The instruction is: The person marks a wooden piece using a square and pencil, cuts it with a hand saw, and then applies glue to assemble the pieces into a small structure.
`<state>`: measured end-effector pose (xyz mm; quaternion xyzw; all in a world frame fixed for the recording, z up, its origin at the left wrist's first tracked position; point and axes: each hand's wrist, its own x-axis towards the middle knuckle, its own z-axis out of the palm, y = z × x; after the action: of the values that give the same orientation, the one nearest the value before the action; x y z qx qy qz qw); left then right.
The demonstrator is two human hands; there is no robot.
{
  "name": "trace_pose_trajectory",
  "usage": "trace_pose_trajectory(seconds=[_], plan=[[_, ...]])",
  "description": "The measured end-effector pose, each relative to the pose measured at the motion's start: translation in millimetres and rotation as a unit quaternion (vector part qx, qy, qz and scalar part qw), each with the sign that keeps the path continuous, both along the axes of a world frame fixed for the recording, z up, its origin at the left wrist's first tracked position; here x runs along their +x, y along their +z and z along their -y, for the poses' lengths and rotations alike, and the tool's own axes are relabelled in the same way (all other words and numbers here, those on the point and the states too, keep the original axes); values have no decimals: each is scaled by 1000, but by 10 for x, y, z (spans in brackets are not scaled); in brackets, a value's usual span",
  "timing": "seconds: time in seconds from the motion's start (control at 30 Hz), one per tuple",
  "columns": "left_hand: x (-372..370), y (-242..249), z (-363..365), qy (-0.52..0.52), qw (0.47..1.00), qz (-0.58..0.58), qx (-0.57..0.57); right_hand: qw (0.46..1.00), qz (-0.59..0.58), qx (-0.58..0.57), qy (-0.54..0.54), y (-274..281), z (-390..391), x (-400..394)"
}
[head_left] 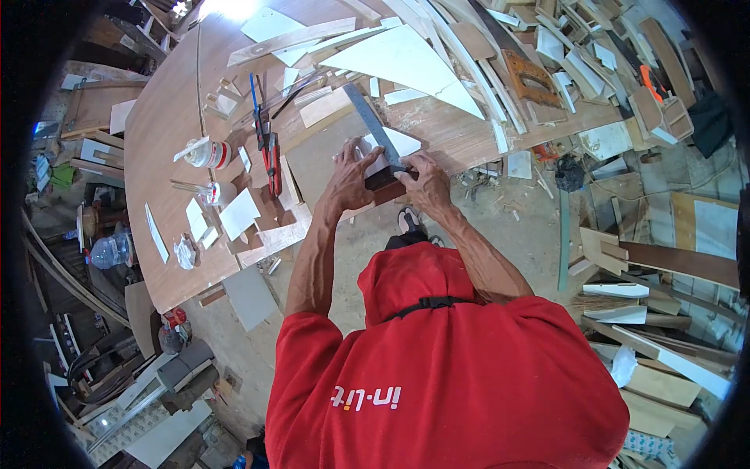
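Observation:
A metal square (366,112) lies slanted across a small white board piece (403,142) at the table's near edge. Its blade points away to the upper left. My left hand (349,178) grips the white piece from the left, thumb reaching toward the blade. My right hand (426,184) is closed at the blade's near end, fingertips pressed on the square; some fingers are hidden. Between the hands is a dark block (380,179), perhaps the square's stock. Beneath them lies a greyish-brown panel (316,152).
Left on the table (160,117) are red-handled clamps (270,160), a white tub (209,153) and a container with brushes (219,192). White triangular board (406,62), long strips and a handsaw (533,78) lie beyond. Offcuts (625,313) pile up on the right.

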<state>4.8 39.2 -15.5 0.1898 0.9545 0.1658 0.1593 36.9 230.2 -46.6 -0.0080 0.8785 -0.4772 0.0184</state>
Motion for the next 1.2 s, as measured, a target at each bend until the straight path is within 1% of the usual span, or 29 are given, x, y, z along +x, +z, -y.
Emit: trace_pose_trajectory(seconds=[0.1,0.17,0.2,0.27,0.4,0.47,0.5,0.57,0.6,0.67,0.73,0.8,0.83,0.93,1.0,1.07,1.13,1.2], plan=[[7,4,-7,4,1000,-5,25,1000,10,9,20,67,-33,-5],[23,25,-32,26,998,0,65,996,-43,50,61,92,-33,6],[26,20,-41,29,997,0,66,996,-44,51,64,86,-32,-4],[27,16,-43,38,997,-4,63,987,-33,131,80,75,-15,-29],[25,13,-32,31,998,-5,54,984,-47,145,89,50,-11,-19],[-8,-32,0,3,999,-9,37,981,-69,161,88,51,-7,-21],[8,-1,-22,7,999,-11,38,980,-71,162,92,51,1,-13],[48,52,-120,42,999,-11,4,978,-71,182,78,62,22,-5],[67,31,-140,48,999,-14,5,977,-75,182,84,70,30,-15],[120,-90,-165,71,995,-55,30,976,-61,192,82,82,33,-20],[116,-86,-215,79,995,-55,32,974,-65,197,88,47,20,-27],[133,-32,-299,102,994,-43,6,972,-74,200,99,45,20,-49],[141,19,-340,113,993,-39,11,971,-77,207,97,57,19,-48],[149,-60,-383,138,989,-51,36,968,-86,205,113,40,-4,-59],[186,-108,-400,154,985,-54,51,971,-63,206,105,39,-1,-76],[215,-148,-446,143,986,-66,51,969,-57,207,121,73,-7,-73],[253,-177,-525,151,986,-49,56,963,-88,212,138,61,-31,-91],[309,-267,-594,164,977,-122,60,962,-87,213,146,48,-36,-110]])
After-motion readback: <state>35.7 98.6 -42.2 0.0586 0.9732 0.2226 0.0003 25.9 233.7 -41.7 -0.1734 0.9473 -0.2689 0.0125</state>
